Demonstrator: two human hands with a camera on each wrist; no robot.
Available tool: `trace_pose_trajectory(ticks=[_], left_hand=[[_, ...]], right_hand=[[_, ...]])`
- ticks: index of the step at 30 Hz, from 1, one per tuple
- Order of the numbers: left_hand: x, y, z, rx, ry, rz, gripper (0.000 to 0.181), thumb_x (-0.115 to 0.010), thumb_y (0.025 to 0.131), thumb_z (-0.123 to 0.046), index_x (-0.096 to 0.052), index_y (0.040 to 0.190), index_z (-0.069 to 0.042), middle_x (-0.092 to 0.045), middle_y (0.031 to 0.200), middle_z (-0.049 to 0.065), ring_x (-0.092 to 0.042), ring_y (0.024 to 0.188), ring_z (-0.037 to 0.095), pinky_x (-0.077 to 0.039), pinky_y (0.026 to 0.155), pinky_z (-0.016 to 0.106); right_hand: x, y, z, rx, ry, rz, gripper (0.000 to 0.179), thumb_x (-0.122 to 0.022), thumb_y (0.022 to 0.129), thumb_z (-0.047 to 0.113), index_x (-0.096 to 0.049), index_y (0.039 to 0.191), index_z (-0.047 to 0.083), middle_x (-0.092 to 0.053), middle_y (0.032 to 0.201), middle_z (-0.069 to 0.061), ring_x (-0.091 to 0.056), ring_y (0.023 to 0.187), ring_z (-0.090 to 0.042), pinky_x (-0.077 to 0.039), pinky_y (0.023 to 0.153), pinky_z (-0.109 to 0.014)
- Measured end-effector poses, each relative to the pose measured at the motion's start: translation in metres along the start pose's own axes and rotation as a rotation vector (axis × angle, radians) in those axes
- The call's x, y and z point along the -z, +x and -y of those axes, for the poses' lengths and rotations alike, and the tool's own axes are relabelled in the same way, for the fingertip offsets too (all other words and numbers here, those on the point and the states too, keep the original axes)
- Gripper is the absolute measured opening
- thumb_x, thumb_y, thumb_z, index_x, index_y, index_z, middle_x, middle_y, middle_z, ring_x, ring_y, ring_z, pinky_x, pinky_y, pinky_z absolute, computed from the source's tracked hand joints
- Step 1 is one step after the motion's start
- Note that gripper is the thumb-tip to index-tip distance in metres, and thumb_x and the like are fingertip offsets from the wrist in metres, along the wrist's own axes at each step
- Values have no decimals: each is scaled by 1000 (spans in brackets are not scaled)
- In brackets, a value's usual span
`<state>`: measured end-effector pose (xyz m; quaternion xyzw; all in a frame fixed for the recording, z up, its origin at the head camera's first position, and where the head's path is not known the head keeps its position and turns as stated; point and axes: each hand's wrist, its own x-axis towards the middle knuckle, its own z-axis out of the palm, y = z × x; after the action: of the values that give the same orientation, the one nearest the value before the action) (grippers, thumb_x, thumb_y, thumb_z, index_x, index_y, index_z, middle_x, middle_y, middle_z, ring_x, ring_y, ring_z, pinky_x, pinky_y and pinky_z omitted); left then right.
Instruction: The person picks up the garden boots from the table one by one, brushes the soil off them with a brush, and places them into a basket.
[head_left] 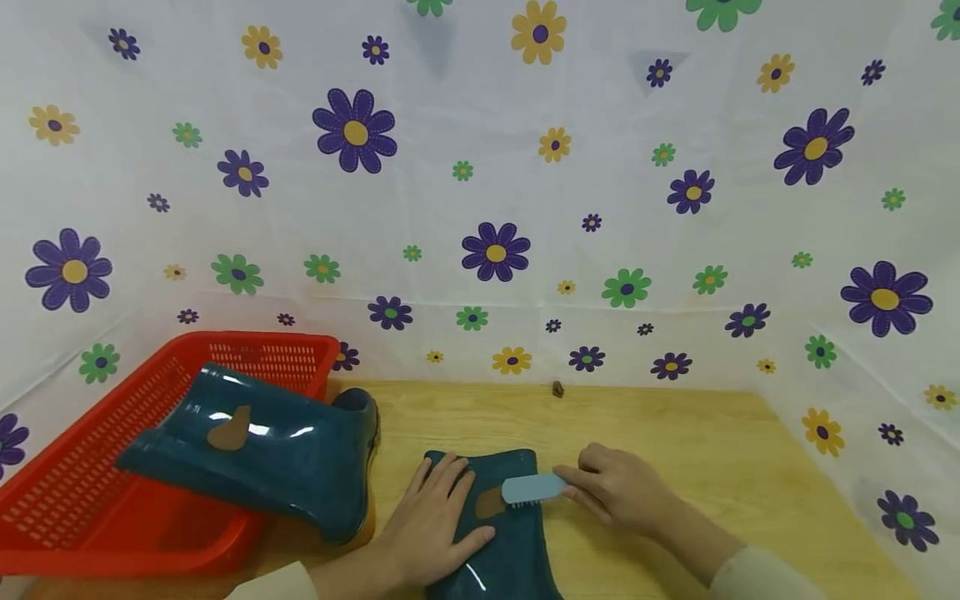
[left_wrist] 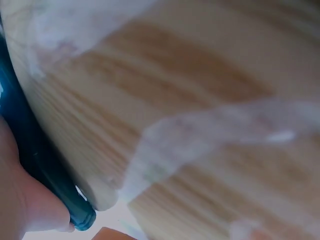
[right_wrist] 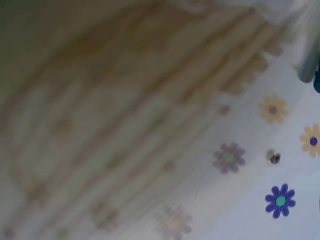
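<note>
A dark teal rubber boot (head_left: pixel 510 546) lies on the table, its lower part cut off by the bottom of the head view. My left hand (head_left: pixel 427 529) rests on its shaft with fingers extended; the left wrist view catches part of that hand (left_wrist: pixel 37 202) against the teal rubber (left_wrist: pixel 50 175). My right hand (head_left: pixel 622 492) grips the handle of a light blue brush (head_left: pixel 534 489). The brush's bristles face down at the right edge of a brown patch (head_left: pixel 491 503) on the boot. In the right wrist view the right hand is out of sight.
On the left, a second teal boot (head_left: pixel 277 467) with a brown patch (head_left: pixel 231 430) leans over the rim of a red plastic basket (head_left: pixel 247 542). A small brown lump (head_left: pixel 557 389) sits at the back edge of the wooden table (head_left: pixel 675 433). Flower-printed sheeting (head_left: pixel 450 108) surrounds the table.
</note>
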<state>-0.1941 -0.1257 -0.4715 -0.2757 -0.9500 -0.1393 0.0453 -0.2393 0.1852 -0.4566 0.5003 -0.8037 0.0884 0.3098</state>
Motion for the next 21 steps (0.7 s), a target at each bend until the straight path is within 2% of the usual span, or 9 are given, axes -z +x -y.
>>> trace_pose_trajectory(ticks=[6,11,13,17,21], left_hand=[[2,2,3,18,-36,41,84,-41,94,-74,-54,141,-6,-42,152,13,-27,149,37,-18,118,62],[0,3,1,20,-58,44,86,-41,92,-75,-54,140,-5,-43,151,13,-27,149,37,-18,118,62],[-1,3,1,22,-59,55,87,-41,92,-76,-54,140,-5,-43,152,13,-27,149,36,-18,118,62],[-1,4,2,14,-31,44,87,-41,92,-76,-55,139,-5,-44,151,12,-28,148,36,-19,118,62],[-1,5,3,10,-27,42,87,-42,92,-75,-55,140,-4,-44,151,13,-28,149,36,-18,118,62]], right_hand=[[-7,10,9,-32,80,43,24,-63,99,30,-76,114,17,-49,80,8,-37,69,0,-32,61,-8],[-11,17,13,2,119,30,25,-62,100,29,-75,117,16,-51,81,7,-40,70,-2,-35,63,-9],[-9,14,12,-9,113,16,24,-62,99,28,-76,116,16,-52,82,7,-41,71,-1,-35,63,-9],[-5,5,3,-82,71,-4,25,-62,100,29,-77,113,14,-53,82,7,-42,71,-1,-38,63,-10],[-4,0,-2,-108,29,28,27,-58,102,32,-77,111,15,-52,81,7,-41,71,-2,-37,62,-11]])
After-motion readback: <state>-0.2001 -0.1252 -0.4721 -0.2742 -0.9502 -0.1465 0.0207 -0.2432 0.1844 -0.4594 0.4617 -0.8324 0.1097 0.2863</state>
